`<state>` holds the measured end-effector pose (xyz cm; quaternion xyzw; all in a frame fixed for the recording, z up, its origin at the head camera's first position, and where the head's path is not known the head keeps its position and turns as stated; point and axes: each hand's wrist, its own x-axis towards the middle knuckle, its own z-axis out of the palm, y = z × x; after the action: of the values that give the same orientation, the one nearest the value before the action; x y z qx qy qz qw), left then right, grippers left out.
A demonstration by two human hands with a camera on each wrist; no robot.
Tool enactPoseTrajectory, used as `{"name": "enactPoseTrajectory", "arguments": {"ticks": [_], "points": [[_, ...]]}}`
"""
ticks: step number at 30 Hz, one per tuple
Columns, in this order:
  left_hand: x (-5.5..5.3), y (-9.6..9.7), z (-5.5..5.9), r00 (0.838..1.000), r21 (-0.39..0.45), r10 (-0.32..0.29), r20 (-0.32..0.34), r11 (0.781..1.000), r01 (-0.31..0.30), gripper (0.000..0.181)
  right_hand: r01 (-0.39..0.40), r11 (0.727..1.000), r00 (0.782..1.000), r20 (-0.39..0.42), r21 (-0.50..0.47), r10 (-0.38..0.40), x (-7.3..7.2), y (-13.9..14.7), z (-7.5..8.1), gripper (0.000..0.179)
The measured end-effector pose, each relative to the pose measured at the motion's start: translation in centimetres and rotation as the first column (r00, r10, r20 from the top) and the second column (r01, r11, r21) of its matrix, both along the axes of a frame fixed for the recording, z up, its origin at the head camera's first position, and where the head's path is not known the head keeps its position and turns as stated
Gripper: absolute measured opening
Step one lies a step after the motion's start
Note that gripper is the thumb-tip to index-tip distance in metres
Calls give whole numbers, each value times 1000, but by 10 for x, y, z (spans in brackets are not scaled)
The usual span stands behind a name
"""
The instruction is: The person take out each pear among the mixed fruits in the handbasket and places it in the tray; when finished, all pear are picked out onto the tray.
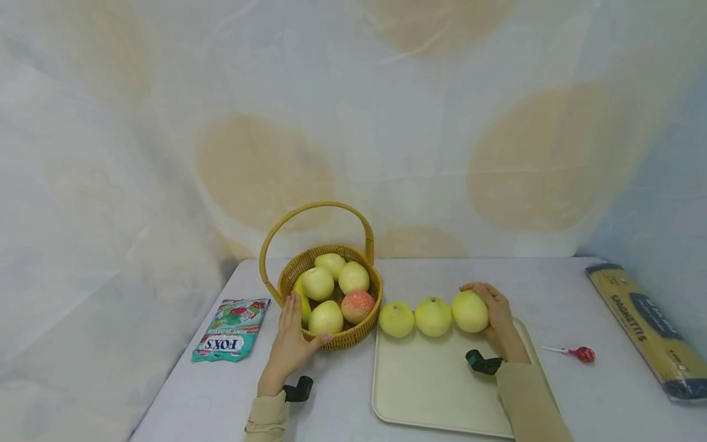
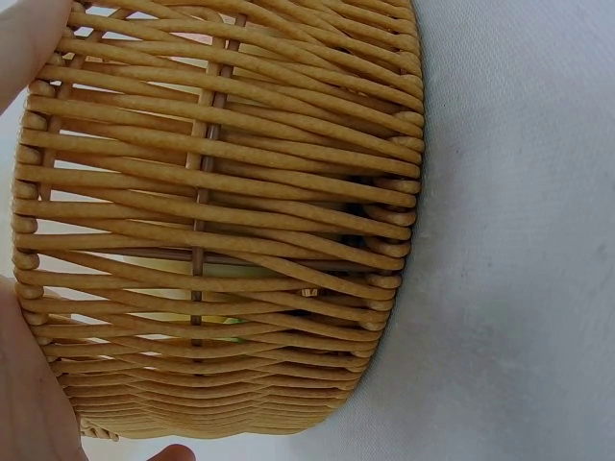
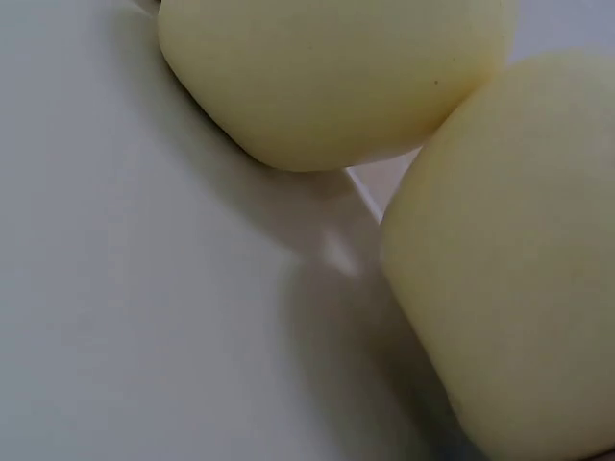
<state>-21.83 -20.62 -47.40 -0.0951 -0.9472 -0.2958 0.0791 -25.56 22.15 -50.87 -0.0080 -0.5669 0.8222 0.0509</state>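
My left hand (image 1: 289,344) rests against the front left of a wicker basket (image 1: 353,337), fingers straight and thumb spread along its rim. In the left wrist view, the hand's edge shows at the woven wall (image 2: 221,192). Inside the basket lie several pale yellow apples (image 1: 326,318), a reddish peach (image 1: 357,306) and a yellow banana (image 1: 299,288), partly hidden by the fingers. My right hand (image 1: 499,316) holds a yellow-green apple (image 1: 470,311), fingers curled round its far right side. That apple ends a row with two similar ones (image 1: 433,317) along the back of a cream tray (image 1: 425,380).
Left of the basket lies a teal candy bag (image 1: 231,330). A red lollipop (image 1: 582,354) lies right of the tray, and a spaghetti pack (image 1: 646,325) lies along the table's right side. The tall basket handle (image 1: 317,205) arches over the fruit. A patterned curtain hangs behind.
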Motion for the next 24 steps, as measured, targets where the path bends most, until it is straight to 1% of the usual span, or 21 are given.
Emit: {"name": "enactPoseTrajectory", "arguments": {"ticks": [3,6,10,15,18,19,22,24], "points": [[1,0,1,1000,3,0,8,1000,0,120,-8,1000,999,-35,-29,7,-2,1,-2,30],[1,0,1,1000,0,1,5,1000,-1,119,-29,996,997,-78,-90,22,-2,2,-4,29],[0,0,1,1000,-5,0,-6,1000,0,119,-22,989,997,-72,-146,11,0,4,-2,22],[0,0,0,1000,-2,0,-4,1000,0,119,9,980,999,-50,-198,-19,1,5,-1,19],[0,0,0,1000,-5,3,-2,1000,-3,119,51,985,998,-32,-165,-57,1,3,-2,16],[0,0,0,1000,-4,4,-1,1000,-4,119,79,988,996,-26,-136,-83,1,2,-2,16],[0,0,1,1000,-2,5,2,1000,-5,119,151,987,988,-10,-61,-152,0,2,-2,26],[1,0,1,1000,5,6,5,1000,-6,119,166,985,986,-4,-47,-167,1,4,-1,30]]}}
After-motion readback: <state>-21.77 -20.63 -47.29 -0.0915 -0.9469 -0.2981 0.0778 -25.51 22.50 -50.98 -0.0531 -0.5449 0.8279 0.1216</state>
